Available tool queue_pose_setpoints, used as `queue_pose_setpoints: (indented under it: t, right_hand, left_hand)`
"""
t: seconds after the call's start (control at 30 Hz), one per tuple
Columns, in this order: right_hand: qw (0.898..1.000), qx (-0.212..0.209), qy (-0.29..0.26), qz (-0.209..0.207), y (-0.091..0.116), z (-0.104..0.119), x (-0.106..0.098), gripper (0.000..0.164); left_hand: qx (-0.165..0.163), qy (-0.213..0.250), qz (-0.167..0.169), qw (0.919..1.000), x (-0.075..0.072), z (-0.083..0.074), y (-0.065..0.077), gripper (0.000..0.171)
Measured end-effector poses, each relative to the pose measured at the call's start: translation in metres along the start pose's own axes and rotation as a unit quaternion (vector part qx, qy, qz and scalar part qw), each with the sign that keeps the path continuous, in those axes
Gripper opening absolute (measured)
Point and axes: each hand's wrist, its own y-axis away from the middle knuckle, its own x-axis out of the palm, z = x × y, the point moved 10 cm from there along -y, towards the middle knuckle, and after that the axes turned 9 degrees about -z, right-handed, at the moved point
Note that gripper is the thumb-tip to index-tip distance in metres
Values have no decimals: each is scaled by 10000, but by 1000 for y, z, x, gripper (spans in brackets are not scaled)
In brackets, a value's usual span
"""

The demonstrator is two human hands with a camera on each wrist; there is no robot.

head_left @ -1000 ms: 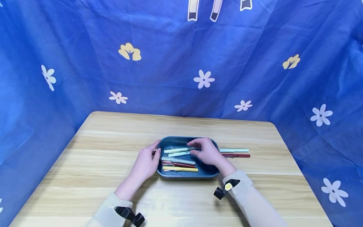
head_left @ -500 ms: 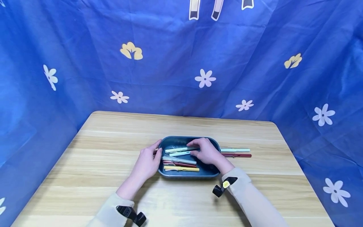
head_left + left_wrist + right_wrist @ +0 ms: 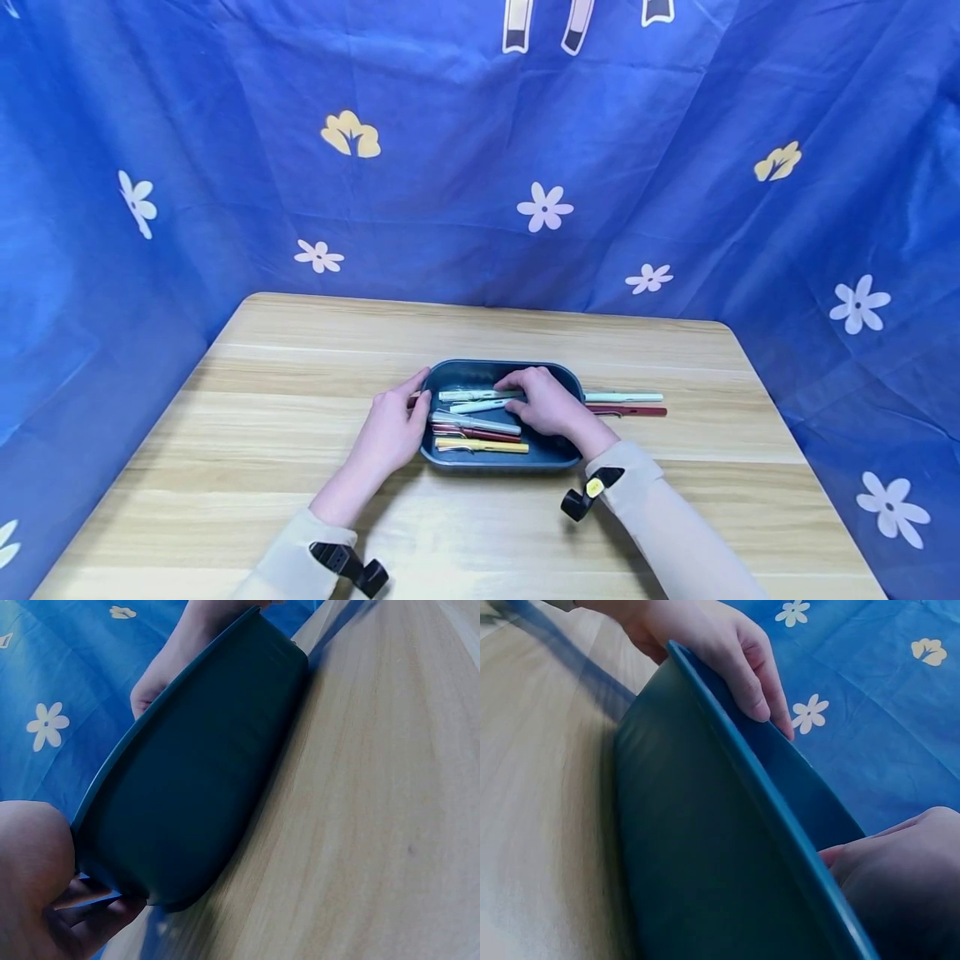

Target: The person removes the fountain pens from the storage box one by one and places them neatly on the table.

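The pens [image 3: 480, 406] in the tray [image 3: 498, 467], short of the surface's [image 3: 225, 467] far edge, are probably light, stiff, slippery: pinch mid-barrel. Left hand [image 3: 392, 427] grips the tray; right hand [image 3: 549, 404] curves over pens, pinch unclear.

Far pale pen [image 3: 472, 395] seemingly less slanted

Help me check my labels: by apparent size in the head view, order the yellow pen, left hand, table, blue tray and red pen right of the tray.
1. Table
2. Blue tray
3. Left hand
4. Yellow pen and red pen: too alike to rank.
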Motion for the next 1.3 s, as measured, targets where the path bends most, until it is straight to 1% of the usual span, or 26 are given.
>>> queue_pose_setpoints:
  t: [0.17,0.63,0.8,1.03,1.3]
  right_hand:
    - [10000,-58,9,2,-1,-2,3,28]
    - [9995,-33,-244,175,0,0,7,36]
    - [9995,-28,-277,167,-1,1,7,34]
    - [9995,-65,-265,-172,-1,2,-1,25]
    - [9959,-93,-646,-633,0,2,-13,16]
  left_hand:
    - [13,-28,8,10000,1,0,-1,46]
    - [-23,-87,38,10000,0,-1,-2,46]
    - [-52,-84,57,9999,-1,-1,-2,47]
    - [-114,-35,91,9999,1,0,-1,47]
    - [-127,-79,96,9998,2,2,-1,48]
